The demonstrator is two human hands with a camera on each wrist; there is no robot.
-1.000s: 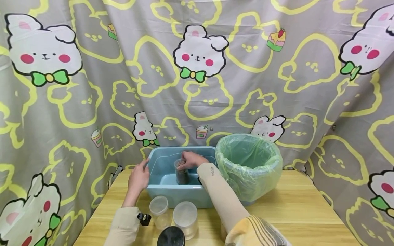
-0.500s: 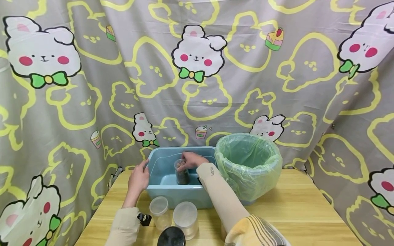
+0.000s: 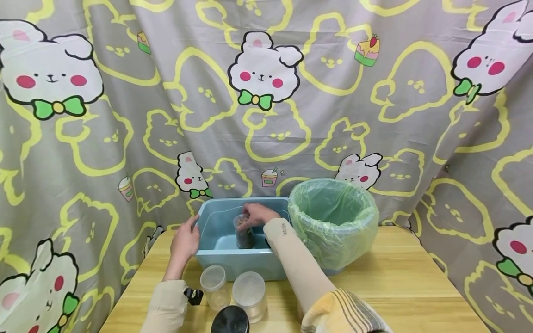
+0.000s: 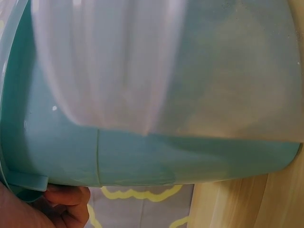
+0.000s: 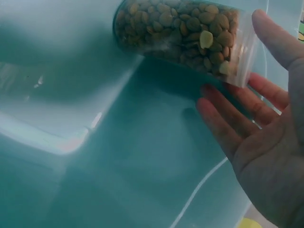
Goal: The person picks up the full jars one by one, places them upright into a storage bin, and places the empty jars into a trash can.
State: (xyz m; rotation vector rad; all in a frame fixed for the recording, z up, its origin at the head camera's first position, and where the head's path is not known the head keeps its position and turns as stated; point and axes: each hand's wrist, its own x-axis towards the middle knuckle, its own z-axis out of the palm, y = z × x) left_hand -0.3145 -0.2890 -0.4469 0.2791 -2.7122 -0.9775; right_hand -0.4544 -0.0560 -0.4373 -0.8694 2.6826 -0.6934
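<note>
A blue plastic basin (image 3: 245, 267) stands on the wooden table. My left hand (image 3: 185, 238) holds its left rim, with fingers curled around the lip in the left wrist view (image 4: 66, 204). Inside the basin stands a clear lidless jar (image 3: 244, 239) full of brown oval kernels, a few of them pale. My right hand (image 3: 259, 215) reaches in over it and pinches its mouth. In the right wrist view, the thumb (image 5: 273, 35) lies at one side of the jar's rim and fingers (image 5: 256, 102) at the opposite side.
A bin (image 3: 333, 231) lined with a green bag stands right of the basin. In front of the basin are two clear lidded jars, a smaller jar (image 3: 214, 286) and a wider jar (image 3: 250, 296), and a black-lidded container (image 3: 230, 320). A patterned curtain (image 3: 266, 134) hangs behind.
The head view has shifted slightly, so the scene sits a little farther left. Both hands and the jar of kernels keep their places relative to the basin.
</note>
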